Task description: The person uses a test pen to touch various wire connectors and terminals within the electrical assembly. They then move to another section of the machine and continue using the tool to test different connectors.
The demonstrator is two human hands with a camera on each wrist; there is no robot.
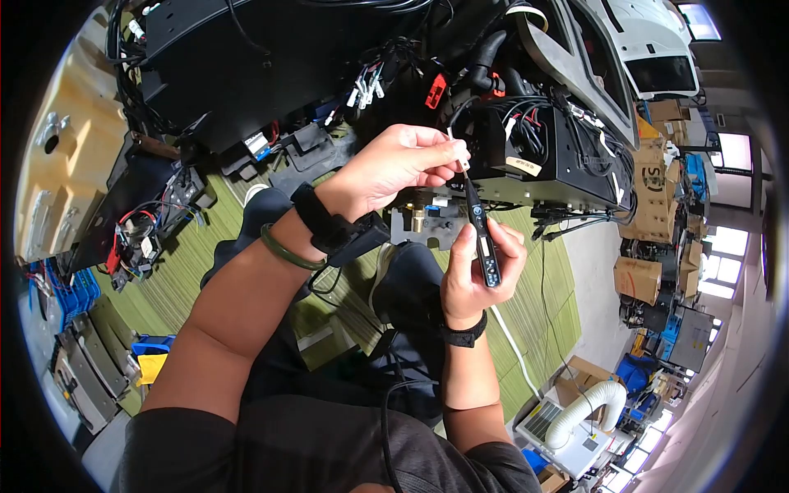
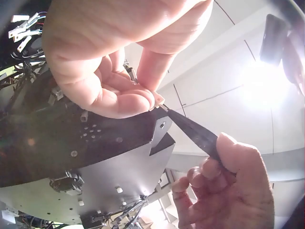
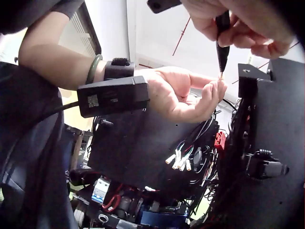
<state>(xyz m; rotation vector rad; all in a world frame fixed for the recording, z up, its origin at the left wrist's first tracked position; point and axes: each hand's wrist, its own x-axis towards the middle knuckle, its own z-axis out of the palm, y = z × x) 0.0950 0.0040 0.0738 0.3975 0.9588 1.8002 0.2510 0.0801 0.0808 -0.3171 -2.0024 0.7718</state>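
Observation:
My left hand (image 1: 399, 164) pinches a small white plug connector (image 2: 159, 99) between thumb and fingertips, with most of it hidden by the fingers. From below, my right hand (image 1: 481, 275) grips a black pen-shaped tool (image 1: 476, 218) with a small display and buttons on its side. Its thin tip meets the end of the connector, as the left wrist view shows. In the right wrist view the tool's tapered front (image 3: 222, 57) points down to the left fingertips. Both hands are raised in front of a black metal box (image 1: 567, 177) with wires.
Several white wire connectors (image 1: 366, 90) dangle from a large black panel (image 1: 288, 49). A red connector (image 1: 436, 91) hangs near the hands. On the left stands a tan body panel (image 1: 62, 140). Cardboard boxes (image 1: 637, 279) and a white hose (image 1: 588, 411) are at the right.

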